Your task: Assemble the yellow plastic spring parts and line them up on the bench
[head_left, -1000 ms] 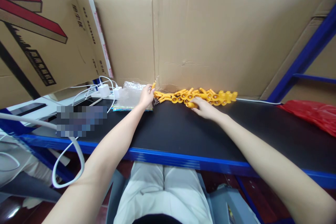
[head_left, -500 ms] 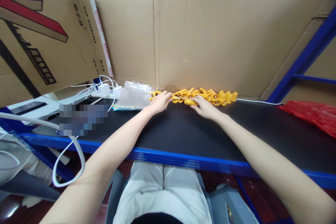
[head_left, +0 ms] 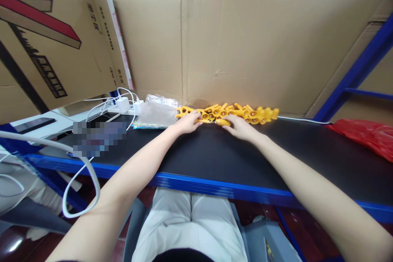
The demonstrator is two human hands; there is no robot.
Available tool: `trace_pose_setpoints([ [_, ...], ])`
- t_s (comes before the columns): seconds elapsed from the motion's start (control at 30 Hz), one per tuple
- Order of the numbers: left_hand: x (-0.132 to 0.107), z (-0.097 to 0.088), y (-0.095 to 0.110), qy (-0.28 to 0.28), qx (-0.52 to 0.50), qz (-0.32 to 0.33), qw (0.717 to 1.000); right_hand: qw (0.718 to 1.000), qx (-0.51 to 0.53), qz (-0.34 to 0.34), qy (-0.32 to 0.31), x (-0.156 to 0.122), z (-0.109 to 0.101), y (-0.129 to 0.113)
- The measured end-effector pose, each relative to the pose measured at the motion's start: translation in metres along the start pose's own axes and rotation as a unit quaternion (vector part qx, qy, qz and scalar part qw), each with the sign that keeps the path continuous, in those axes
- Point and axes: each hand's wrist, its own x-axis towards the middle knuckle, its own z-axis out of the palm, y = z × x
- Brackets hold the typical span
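Observation:
My left hand (head_left: 188, 123) is closed on a small yellow piece at the near side of a yellow pile; its exact shape is hidden by the fingers. My right hand (head_left: 241, 127) pinches a rounded yellow plastic piece (head_left: 222, 122) between thumb and fingers. Small shiny bits show between the two hands, too small to make out. Behind them lies a pile of yellow plastic parts (head_left: 251, 114), several with round cup-like ends and short stems, along the foot of the cardboard. A clear plastic bag (head_left: 156, 112) lies left of my left hand.
A tall cardboard sheet (head_left: 245, 45) stands along the back of the black tabletop (head_left: 215, 155), which has a blue front edge. White chargers and cables (head_left: 123, 105) lie at left near a blurred-out item (head_left: 100, 137). A red plastic bag (head_left: 365, 135) lies at far right.
My left hand has come slightly down towards me, bringing the yellow piece in it lower and showing more of the pile behind. My right hand still pinches its yellow piece.

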Motion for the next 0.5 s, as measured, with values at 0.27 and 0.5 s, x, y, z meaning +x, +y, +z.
trace_pose_setpoints([
  [0.27,-0.0014,-0.002,-0.005,0.011,0.013,-0.036,0.999,0.999,0.009,0.039,-0.007,-0.0009,-0.0035,0.0016],
  [0.5,-0.0027,-0.006,-0.0006,0.022,0.014,-0.034,0.999,1.0,0.0,0.02,0.004,-0.0001,-0.0034,0.0006],
])
